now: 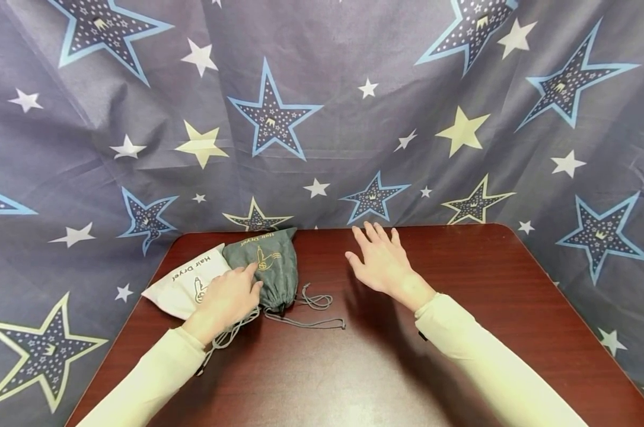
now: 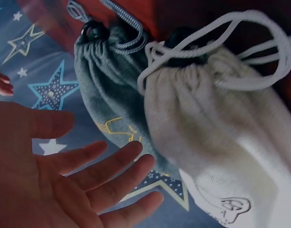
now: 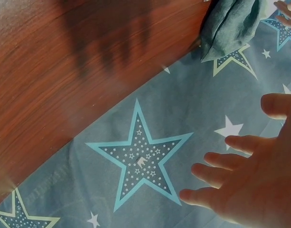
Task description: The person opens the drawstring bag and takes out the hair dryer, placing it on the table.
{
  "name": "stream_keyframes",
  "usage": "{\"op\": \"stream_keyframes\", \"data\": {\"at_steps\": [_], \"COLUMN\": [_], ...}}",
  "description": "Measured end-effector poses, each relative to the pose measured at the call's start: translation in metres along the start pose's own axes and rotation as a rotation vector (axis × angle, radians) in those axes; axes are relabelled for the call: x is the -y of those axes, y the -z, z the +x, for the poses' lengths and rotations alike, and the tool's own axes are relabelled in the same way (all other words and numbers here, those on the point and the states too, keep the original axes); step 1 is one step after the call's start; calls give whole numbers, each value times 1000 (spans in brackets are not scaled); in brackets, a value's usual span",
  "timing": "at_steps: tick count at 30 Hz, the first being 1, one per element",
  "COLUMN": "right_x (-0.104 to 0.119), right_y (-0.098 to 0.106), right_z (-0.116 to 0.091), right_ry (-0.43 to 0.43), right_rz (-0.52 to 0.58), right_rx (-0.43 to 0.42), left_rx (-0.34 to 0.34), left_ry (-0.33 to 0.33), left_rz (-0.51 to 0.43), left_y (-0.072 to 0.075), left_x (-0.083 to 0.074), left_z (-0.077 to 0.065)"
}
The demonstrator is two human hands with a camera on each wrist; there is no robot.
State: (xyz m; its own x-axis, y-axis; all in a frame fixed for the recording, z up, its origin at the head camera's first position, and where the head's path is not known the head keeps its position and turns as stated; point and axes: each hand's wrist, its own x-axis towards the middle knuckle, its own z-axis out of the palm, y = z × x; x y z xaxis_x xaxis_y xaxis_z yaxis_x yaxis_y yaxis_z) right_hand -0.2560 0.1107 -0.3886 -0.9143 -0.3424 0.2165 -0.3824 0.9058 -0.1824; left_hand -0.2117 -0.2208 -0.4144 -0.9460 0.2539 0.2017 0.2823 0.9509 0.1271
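Note:
Two drawstring pouches printed "Hair Dryer" lie side by side at the table's back left: a white pouch (image 1: 185,279) and a dark green-grey pouch (image 1: 281,267), its grey cord trailing right. Over them hovers my left hand (image 1: 226,299), fingers loosely extended, holding nothing. In the left wrist view that hand (image 2: 74,175) is apart from the white pouch (image 2: 202,118) and the green-grey pouch (image 2: 112,85). My right hand (image 1: 383,264) is held above the table to the right, fingers spread, palm down, and nothing is in it. What the pouches contain is hidden.
The dark red-brown wooden table (image 1: 311,367) ends at a star-printed grey cloth (image 1: 343,118), which hangs behind and along both sides. Pale cords (image 1: 231,329) from the white pouch trail toward the front beside my left wrist.

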Motion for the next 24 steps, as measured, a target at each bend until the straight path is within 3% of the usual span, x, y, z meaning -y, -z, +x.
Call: {"op": "stream_keyframes", "data": {"at_steps": [17,24], "right_x": [12,10], "right_y": [-8,-9], "right_z": [-6,-7], "right_ry": [38,31], "right_rz": [17,21], "right_rx": [25,40], "left_rx": [37,50], "left_ry": [-11,23], "left_rz": [0,33], "left_y": [-20,-23], "left_x": [-7,-10], "left_z": [-13,-11]}}
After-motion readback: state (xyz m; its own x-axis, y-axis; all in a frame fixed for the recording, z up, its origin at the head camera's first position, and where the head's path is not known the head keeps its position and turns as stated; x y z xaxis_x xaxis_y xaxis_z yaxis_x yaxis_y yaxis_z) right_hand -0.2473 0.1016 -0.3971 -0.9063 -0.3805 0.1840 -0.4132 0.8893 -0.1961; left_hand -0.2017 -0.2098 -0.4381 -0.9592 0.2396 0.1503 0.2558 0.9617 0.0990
